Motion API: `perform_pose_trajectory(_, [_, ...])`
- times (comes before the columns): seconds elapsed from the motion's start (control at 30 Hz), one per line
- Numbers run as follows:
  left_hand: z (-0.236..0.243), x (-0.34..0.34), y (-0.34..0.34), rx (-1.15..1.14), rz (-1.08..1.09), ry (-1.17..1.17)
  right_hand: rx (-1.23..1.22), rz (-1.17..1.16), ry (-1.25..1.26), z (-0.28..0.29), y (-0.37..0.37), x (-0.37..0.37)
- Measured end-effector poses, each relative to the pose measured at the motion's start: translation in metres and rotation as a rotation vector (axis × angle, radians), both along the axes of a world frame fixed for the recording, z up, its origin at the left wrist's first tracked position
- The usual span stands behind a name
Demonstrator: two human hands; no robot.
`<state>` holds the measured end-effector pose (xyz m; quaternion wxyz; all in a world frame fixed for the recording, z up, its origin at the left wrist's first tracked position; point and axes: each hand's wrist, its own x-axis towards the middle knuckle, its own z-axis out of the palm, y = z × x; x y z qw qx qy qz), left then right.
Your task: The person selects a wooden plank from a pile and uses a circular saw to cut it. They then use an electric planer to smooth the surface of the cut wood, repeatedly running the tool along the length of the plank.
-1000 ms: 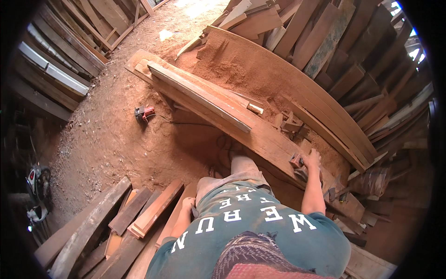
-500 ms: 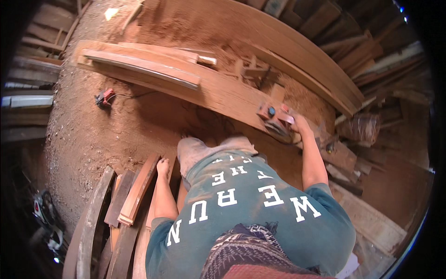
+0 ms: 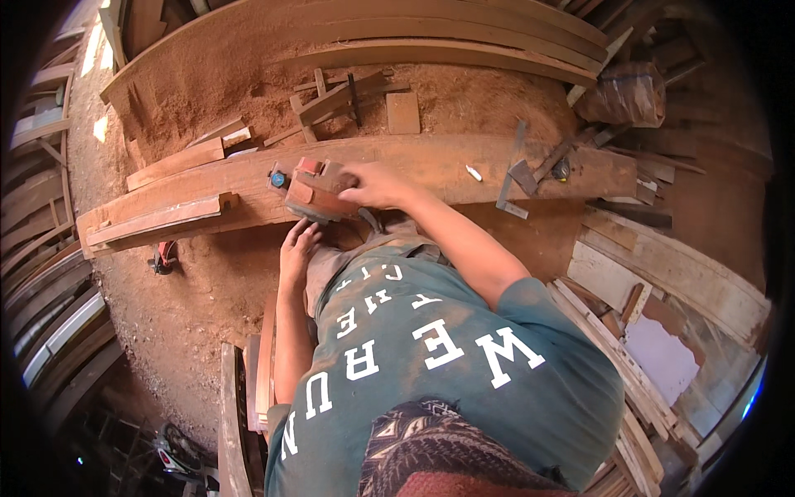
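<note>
My right hand (image 3: 373, 186) is closed on a dusty red power planer (image 3: 313, 195) with a blue-topped knob, held over the near side of a long wooden beam (image 3: 435, 166). Just below the planer, my left hand (image 3: 298, 240) has its fingers loosely bent and apart, their tips at the tool's lower edge; whether they touch it I cannot tell. A narrow board (image 3: 157, 224) lies on the beam's left. To the right are a small white tube (image 3: 473, 172), a metal square (image 3: 511, 209), a hammer-like tool (image 3: 523, 176) and a small tape measure (image 3: 561, 171).
Behind the beam are sawdust, wood offcuts (image 3: 402, 112) and long stacked boards (image 3: 439, 50). A red power tool (image 3: 163, 257) lies on the dirt floor (image 3: 157, 331) at left. Timber stacks (image 3: 58, 323) line the left; more panels (image 3: 671, 273) lean at right.
The view has swung round to the right. My right hand has moved the planer leftward along the beam, and my left hand has risen from my side to beside the planer.
</note>
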<state>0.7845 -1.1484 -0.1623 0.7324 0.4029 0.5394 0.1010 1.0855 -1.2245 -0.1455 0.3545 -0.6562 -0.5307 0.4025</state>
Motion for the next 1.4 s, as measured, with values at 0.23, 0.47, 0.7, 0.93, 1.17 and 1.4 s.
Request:
perform_pose_trajectory(0.23, [0.000, 0.071, -0.004, 0.002, 0.218, 0.056, -0.466, -0.447, -0.595, -0.103, -0.163, 0.127])
perform_pose_trajectory(0.47, [-0.040, 0.119, -0.022, 0.286, 0.348, 0.080, -0.310, -0.468, -0.553, -0.139, -0.208, 0.134])
perform_pose_trajectory(0.7, [0.006, 0.139, -0.014, 0.175, 0.428, 0.109, -0.219, -0.463, -0.344, -0.137, -0.154, 0.148])
perform_pose_trajectory(0.93, [0.048, 0.077, 0.003, -0.158, 0.889, -0.427, -0.098, -0.440, 0.226, -0.101, -0.017, 0.120])
perform_pose_trajectory(1.17, [-0.008, -0.002, -0.031, -0.132, 1.053, -0.607, -0.028, 0.116, 0.341, -0.005, 0.055, -0.040])
perform_pose_trajectory(1.4, [-0.062, -0.057, -0.057, -0.194, 0.880, -0.901, 0.261, 0.289, -0.053, -0.001, 0.070, -0.109])
